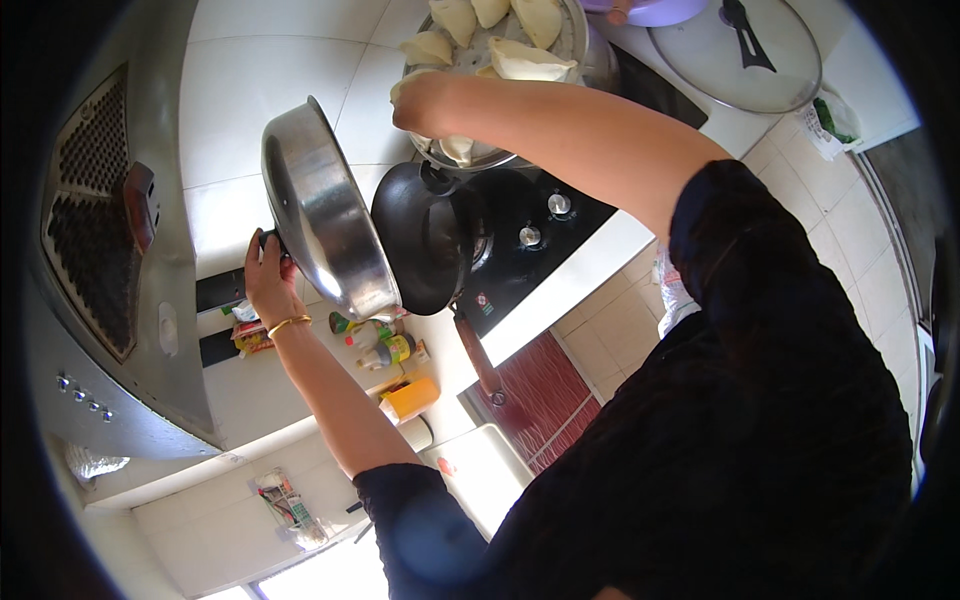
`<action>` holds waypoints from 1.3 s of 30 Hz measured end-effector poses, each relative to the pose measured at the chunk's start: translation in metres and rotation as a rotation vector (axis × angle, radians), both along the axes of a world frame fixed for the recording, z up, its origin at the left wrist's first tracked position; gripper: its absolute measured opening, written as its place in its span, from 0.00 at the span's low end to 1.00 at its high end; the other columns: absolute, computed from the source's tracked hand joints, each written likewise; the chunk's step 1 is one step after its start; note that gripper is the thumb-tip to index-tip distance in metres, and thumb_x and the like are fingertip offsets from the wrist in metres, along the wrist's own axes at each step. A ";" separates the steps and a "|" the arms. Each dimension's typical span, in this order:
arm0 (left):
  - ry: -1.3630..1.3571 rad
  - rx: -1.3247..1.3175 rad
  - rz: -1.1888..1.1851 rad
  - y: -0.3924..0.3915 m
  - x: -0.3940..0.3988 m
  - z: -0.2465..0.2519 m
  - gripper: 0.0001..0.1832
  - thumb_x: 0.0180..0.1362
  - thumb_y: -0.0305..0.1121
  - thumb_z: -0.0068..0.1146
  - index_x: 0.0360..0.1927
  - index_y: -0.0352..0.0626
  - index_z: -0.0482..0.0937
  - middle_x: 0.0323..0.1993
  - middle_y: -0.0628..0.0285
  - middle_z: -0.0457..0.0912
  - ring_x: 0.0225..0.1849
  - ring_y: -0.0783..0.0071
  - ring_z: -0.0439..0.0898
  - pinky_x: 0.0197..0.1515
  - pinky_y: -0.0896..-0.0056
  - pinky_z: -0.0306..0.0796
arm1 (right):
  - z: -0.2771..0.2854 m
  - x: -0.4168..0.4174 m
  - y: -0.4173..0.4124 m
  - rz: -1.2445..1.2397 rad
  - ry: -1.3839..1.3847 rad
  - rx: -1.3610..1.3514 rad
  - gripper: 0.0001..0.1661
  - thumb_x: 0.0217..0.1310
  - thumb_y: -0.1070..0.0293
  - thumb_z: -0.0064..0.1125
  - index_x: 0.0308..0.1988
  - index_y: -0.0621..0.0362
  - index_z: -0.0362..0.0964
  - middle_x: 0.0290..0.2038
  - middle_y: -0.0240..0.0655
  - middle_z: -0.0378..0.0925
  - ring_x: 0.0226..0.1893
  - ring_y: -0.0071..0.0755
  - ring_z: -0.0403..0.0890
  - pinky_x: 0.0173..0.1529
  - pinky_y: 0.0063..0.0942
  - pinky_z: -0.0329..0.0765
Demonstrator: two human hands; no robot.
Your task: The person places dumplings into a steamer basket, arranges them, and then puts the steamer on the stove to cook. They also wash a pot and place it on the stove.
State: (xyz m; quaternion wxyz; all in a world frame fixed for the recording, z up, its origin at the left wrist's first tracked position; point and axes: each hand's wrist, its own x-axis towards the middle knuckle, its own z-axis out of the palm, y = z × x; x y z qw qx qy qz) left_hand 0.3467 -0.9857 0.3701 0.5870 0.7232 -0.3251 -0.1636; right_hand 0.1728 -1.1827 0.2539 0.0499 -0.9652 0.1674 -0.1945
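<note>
My left hand [270,281] grips the dark knob of a domed stainless steel steamer lid [322,210] and holds it tilted on edge, above and beside a black wok [420,240]. The wok, with its wooden handle, sits on a black glass gas hob [517,277]. My right hand [420,105] is at the near-left rim of a round metal steamer tray [581,45]; its fingers are largely hidden, so what they touch or hold cannot be told. Several pale folded dumplings [531,60] lie about the tray.
A glass lid [735,52] lies at the upper right by a purple basin [652,9]. Sauce bottles [386,351] and an orange container [411,399] stand on the counter beyond the wok. The range hood [90,217] hangs at left; a white sink or tray [480,465] is lower down.
</note>
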 end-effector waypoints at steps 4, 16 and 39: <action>0.020 0.013 0.048 0.016 0.000 0.000 0.20 0.50 0.26 0.53 0.49 0.37 0.67 0.26 0.67 0.74 0.19 0.86 0.66 0.24 0.86 0.66 | 0.012 0.022 -0.005 0.060 0.284 0.108 0.12 0.46 0.72 0.49 0.36 0.57 0.71 0.36 0.40 0.73 0.41 0.44 0.74 0.39 0.36 0.73; 0.025 0.022 0.163 0.024 -0.028 0.009 0.18 0.50 0.25 0.53 0.46 0.40 0.70 0.28 0.66 0.76 0.24 0.85 0.73 0.26 0.88 0.67 | -0.015 0.060 -0.024 0.206 0.306 0.104 0.14 0.37 0.70 0.61 0.32 0.55 0.73 0.34 0.36 0.75 0.35 0.39 0.75 0.35 0.34 0.73; 0.021 0.004 0.239 0.044 -0.022 0.001 0.21 0.48 0.24 0.54 0.48 0.36 0.67 0.22 0.66 0.74 0.17 0.86 0.67 0.22 0.86 0.67 | 0.016 0.056 -0.043 0.010 0.073 0.062 0.15 0.41 0.68 0.60 0.35 0.56 0.72 0.36 0.36 0.75 0.39 0.39 0.75 0.38 0.33 0.73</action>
